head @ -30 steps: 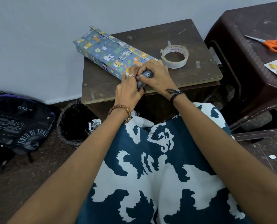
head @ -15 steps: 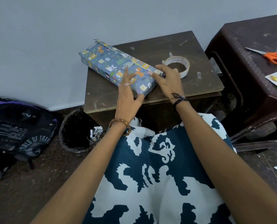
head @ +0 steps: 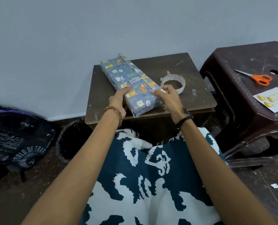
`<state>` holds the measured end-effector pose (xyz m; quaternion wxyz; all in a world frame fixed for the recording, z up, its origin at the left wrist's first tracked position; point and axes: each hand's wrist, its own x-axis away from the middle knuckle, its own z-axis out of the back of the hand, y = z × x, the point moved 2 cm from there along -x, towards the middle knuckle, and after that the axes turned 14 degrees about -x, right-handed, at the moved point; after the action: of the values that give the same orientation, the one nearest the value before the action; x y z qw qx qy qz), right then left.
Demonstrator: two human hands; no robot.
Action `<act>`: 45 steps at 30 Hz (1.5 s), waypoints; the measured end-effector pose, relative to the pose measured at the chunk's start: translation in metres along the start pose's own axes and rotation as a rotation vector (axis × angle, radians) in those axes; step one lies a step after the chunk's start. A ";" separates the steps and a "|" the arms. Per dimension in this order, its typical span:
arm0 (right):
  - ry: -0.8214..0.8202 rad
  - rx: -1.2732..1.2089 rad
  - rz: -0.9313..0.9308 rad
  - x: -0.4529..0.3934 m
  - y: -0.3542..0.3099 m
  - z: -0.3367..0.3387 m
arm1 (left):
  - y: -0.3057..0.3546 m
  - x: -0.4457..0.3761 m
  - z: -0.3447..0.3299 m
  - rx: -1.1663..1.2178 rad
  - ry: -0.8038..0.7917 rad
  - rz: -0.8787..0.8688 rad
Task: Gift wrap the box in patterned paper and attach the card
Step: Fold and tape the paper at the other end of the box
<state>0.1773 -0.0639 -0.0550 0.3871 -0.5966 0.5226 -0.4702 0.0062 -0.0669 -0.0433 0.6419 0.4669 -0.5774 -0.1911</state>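
Far left on floor: dark fabric backpack (head: 13, 137) w/ printed lettering; beside it a round bin (head: 73, 140) w/ black liner, just off the table's near-left corner. Small square wooden table (head: 198, 95), top scuffed and paint-flecked. Left hand (head: 118, 99) lies along the left long side of the box (head: 131, 85), fingers straight and pressed flat to the paper, steadying, not gripping. Box is long, narrow, rectangular, fully covered in blue glossy paper w/ cartoon animals; it runs diagonally from the table's far-left corner to its near edge, near end folded shut, a taped seam along its top-right edge. Right hand (head: 166, 97) sits at the box's right side near the near end, fingers curled, pinching what looks like a small pale tape piece at the seam; cannot tell if it's stuck down yet. Tape roll (head: 173, 83): pale ring, lying flat just beyond the right hand, toward the table's right half. Further right, dark plastic stool (head: 232, 65), ribbed top, carrying orange-handled scissors (head: 258, 78) at its far part and a white card (head: 273, 99) w/ yellow ornaments at its near-right edge. Risks (judgement): glossy paper is slick, so tape may lift if not rubbed down; near end overhangs close to the table's near edge, so a push could tip box off; card sits well apart, not yet attached.
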 end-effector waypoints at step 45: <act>0.442 -0.616 -0.043 0.071 -0.005 -0.040 | -0.015 0.027 -0.040 0.096 -0.176 -0.145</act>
<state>0.1410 -0.1325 -0.0290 0.0575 -0.5800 0.6978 -0.4165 0.0547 -0.0803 -0.0357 0.5503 0.5189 -0.6047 -0.2494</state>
